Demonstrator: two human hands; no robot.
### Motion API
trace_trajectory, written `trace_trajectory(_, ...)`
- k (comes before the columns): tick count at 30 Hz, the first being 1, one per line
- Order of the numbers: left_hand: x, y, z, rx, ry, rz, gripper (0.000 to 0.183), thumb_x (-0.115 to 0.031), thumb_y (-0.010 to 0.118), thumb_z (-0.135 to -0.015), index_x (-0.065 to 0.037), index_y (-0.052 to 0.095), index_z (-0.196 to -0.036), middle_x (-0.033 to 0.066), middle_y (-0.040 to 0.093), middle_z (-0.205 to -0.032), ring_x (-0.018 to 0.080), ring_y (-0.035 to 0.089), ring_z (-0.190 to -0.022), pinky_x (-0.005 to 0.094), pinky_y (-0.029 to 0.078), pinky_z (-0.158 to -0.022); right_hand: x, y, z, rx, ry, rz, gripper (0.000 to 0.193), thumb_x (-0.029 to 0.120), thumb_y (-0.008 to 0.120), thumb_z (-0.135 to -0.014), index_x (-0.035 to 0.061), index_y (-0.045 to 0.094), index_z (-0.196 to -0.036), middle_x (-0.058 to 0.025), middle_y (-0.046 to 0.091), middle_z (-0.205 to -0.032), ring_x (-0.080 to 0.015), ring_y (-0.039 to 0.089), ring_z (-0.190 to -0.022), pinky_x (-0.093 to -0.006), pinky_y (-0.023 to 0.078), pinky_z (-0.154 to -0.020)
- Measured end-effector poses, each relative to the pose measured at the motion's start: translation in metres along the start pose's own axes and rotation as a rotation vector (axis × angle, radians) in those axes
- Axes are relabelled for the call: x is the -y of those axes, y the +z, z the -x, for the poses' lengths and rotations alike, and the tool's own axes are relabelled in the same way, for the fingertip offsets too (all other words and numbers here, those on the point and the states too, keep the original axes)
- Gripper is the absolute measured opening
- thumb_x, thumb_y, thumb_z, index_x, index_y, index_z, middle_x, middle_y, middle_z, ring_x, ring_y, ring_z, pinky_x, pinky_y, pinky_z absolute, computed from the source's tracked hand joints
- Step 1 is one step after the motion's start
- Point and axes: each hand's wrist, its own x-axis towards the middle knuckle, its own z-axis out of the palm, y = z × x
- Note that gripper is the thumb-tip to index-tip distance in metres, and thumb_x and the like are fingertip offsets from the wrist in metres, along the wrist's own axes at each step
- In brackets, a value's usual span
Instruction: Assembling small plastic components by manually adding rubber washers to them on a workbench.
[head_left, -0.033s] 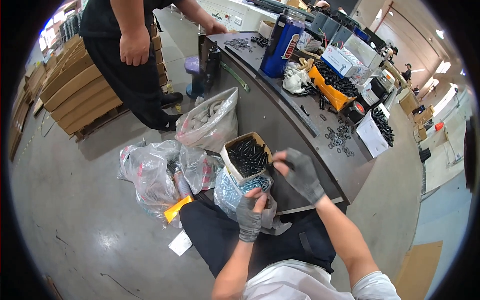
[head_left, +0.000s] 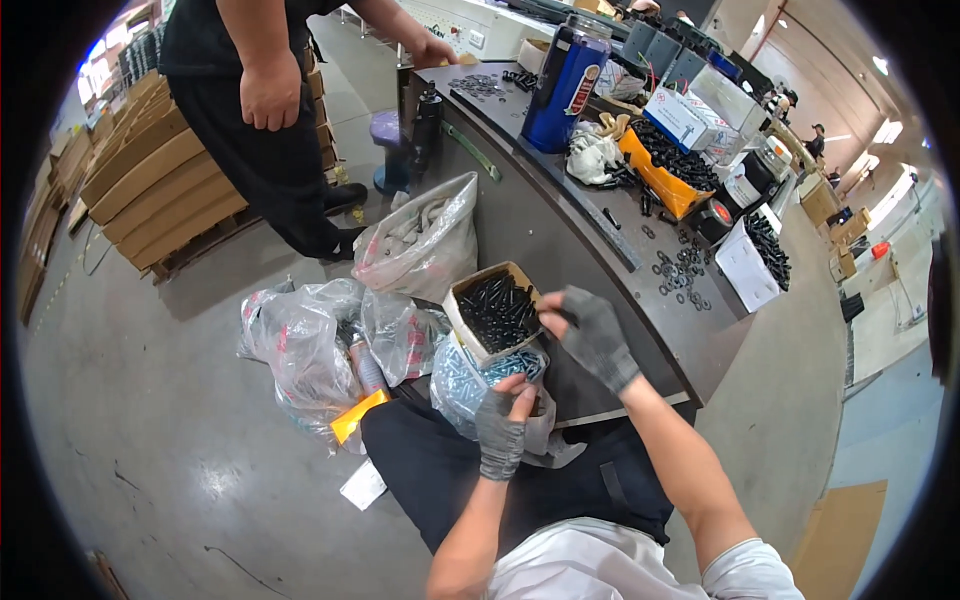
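Note:
An open cardboard box (head_left: 460, 325) full of black bolts (head_left: 495, 308) rests on a clear plastic bag of silver screws (head_left: 455, 385) in front of my knees. At the box's right edge is my right hand (head_left: 592, 335) in a grey fingerless glove, thumb and fingers pinched together. Something small and dark shows at those fingertips, too indistinct to name. My left hand (head_left: 500, 425), gloved alike, hovers over the screw bag just below the box. Its thumb and fingers are closed, and whatever they hold is hidden.
Along the right runs a dark table (head_left: 590, 290) with washers (head_left: 682, 275), a blue bottle (head_left: 567, 85), an orange bag of black bolts (head_left: 660, 170) and a white box of bolts (head_left: 750, 265). Plastic bags (head_left: 300, 345) lie on the floor to the left. Another person (head_left: 250, 120) stands beyond.
My right hand has shifted slightly left, bringing its fingertips closer to the box's edge. My left hand stays almost where it was.

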Motion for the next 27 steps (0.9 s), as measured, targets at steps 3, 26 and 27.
trace_trajectory(3,0.008,0.008,0.004,0.068,-0.019,-0.045,0.023,-0.003,0.065,-0.093,0.002,0.064,-0.115,0.0048,0.068,-0.093,0.0124,0.063,-0.086,0.0261,0.05,-0.08,-0.034,0.035,-0.03,0.076,0.179,-0.138,0.016,0.004,0.067,-0.081,0.0016,0.07,-0.097,-0.0112,0.071,-0.085,-0.0214,0.069,-0.08,-0.0334,0.053,-0.073)
trace_trajectory(26,0.019,-0.003,0.0,0.184,-0.071,-0.305,0.028,-0.018,0.068,-0.092,0.001,0.067,-0.112,0.0085,0.07,-0.096,0.0171,0.065,-0.09,0.0327,0.051,-0.081,0.003,0.036,-0.023,-0.085,-0.097,-0.092,0.019,0.018,0.069,-0.081,0.0064,0.067,-0.097,-0.0142,0.066,-0.095,-0.0315,0.066,-0.089,-0.0394,0.053,-0.077)
trace_trajectory(27,0.023,-0.012,-0.001,0.214,-0.023,-0.269,0.028,-0.02,0.067,-0.092,0.0,0.066,-0.111,0.0077,0.069,-0.095,0.0164,0.063,-0.089,0.0321,0.051,-0.081,0.025,0.016,-0.014,-0.029,-0.202,-0.074,0.021,0.02,0.069,-0.081,0.0075,0.067,-0.098,-0.0134,0.066,-0.094,-0.0306,0.066,-0.088,-0.0388,0.053,-0.075)
